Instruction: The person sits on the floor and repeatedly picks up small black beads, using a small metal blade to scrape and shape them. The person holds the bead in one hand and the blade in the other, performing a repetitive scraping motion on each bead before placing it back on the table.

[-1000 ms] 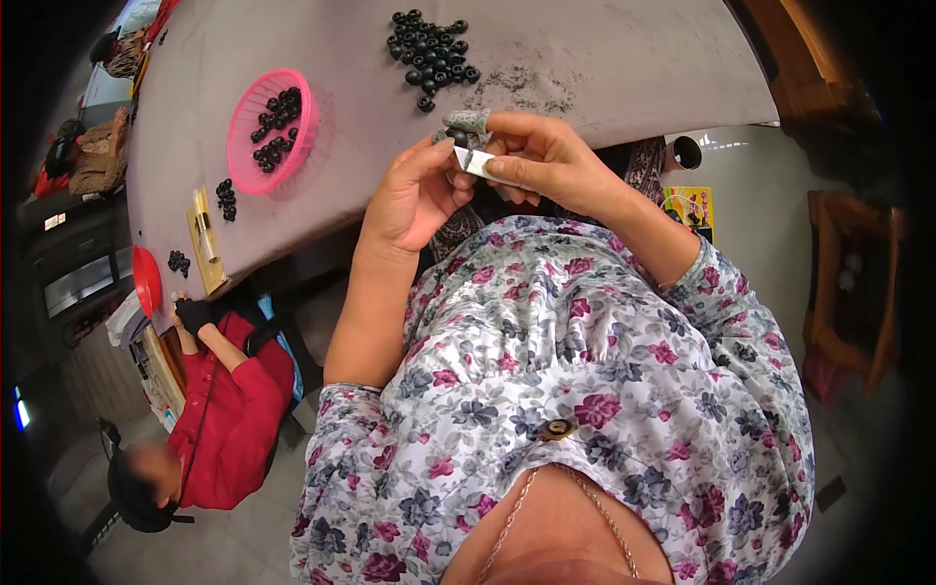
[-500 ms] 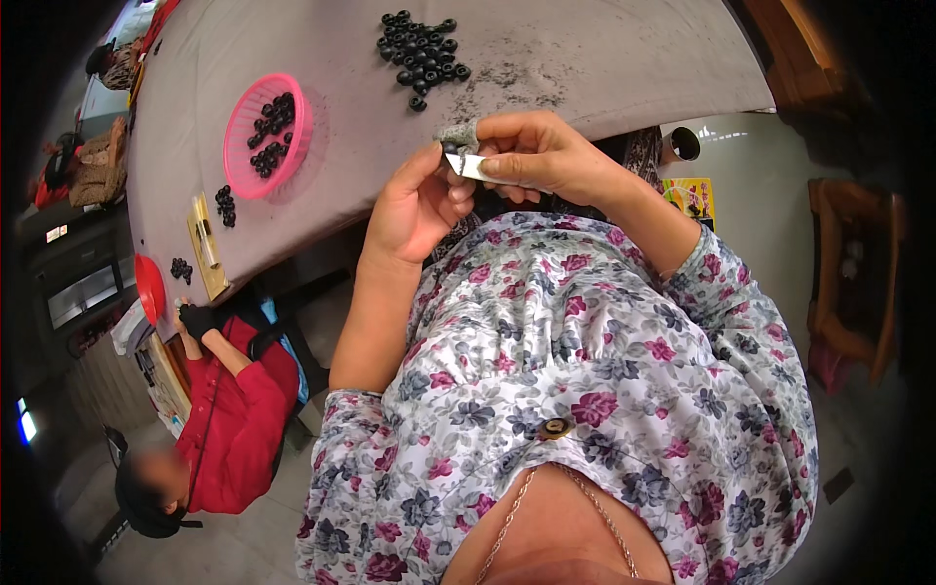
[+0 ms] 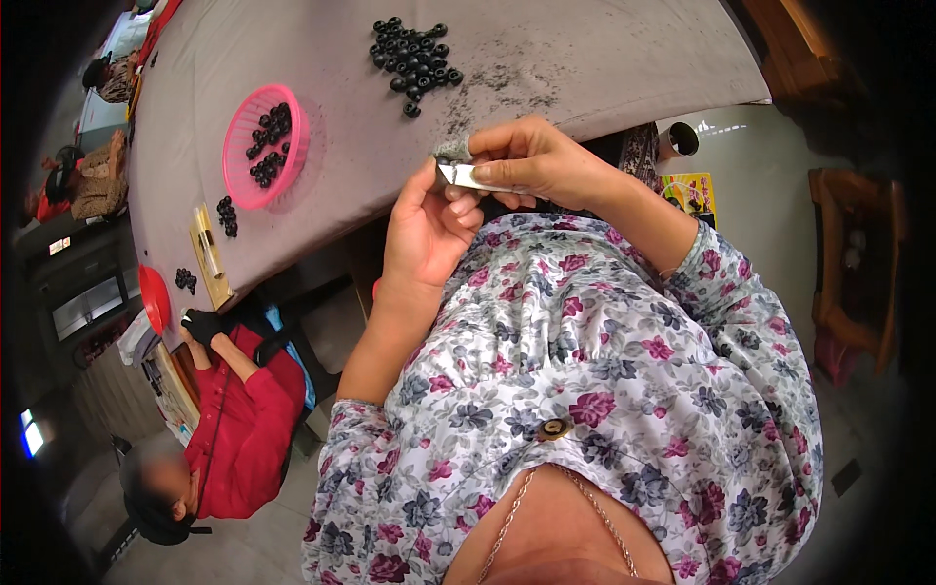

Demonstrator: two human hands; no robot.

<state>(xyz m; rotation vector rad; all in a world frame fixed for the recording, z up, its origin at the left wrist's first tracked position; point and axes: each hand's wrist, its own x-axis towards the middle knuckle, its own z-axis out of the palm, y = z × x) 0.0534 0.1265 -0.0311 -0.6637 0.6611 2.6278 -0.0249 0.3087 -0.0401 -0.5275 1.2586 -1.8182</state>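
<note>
The right hand grips a white tool in its fingers, thumb along the top; the left hand has its fingers pinched on a black bead, mostly hidden, at the tool's tip, just off the table's near edge. The step in hand looks like trimming or scraping that bead. Crumbs lie beyond, near a bead pile; a pink basket holds others. The next move calls for a steady pinch, small tool strokes, and the left thumb clear of the tip.
</note>
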